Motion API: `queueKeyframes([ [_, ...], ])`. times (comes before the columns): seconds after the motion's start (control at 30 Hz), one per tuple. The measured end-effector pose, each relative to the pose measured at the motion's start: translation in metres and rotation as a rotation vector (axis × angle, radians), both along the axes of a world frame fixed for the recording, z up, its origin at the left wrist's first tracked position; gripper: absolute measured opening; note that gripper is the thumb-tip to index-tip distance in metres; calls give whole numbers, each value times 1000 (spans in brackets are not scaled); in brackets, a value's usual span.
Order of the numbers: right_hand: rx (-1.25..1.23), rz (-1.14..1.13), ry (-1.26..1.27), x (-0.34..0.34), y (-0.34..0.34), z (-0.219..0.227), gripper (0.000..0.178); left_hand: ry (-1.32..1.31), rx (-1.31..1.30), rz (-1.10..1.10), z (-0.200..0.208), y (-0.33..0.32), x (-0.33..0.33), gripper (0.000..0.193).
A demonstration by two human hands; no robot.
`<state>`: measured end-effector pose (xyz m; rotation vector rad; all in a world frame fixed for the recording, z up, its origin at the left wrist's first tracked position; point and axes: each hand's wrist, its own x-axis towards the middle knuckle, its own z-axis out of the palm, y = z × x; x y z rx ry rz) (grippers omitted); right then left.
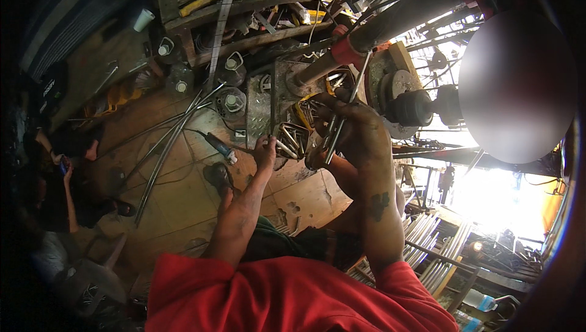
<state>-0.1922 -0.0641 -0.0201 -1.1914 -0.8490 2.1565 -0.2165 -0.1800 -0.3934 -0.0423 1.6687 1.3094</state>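
Observation:
My right hand (360, 127) is raised in the middle, its fingers closed around a thin metal rod (360, 78). The rod slants from beyond the knuckles down past the palm. A second short bright length shows beside it at the palm. To the left, my left hand (265, 153) has its fingers curled by the rim of an open container (303, 128) of short metal pieces. What lies in those fingers is too dark to make out. Beyond my right hand, a yellow-edged container (301, 112) holds more small metal pieces.
A machine with a thick column (317, 66) and red collar stands ahead. Long metal rods (160, 179) and a corded power tool (220, 147) lie on the tiled floor. Plastic jugs (232, 101) stand at left. A cluttered shelf (244, 5) is behind. Another person's arm (70, 197) shows far left.

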Motion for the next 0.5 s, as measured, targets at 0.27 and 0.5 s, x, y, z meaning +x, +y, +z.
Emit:
queueKeyframes([
  [0.27,-24,-264,-19,10,1,2,23,348,-184,-255,52,19,-32,26],
  [0.5,-14,-160,-94,5,0,-10,18,473,217,-115,87,67,-39,26],
])
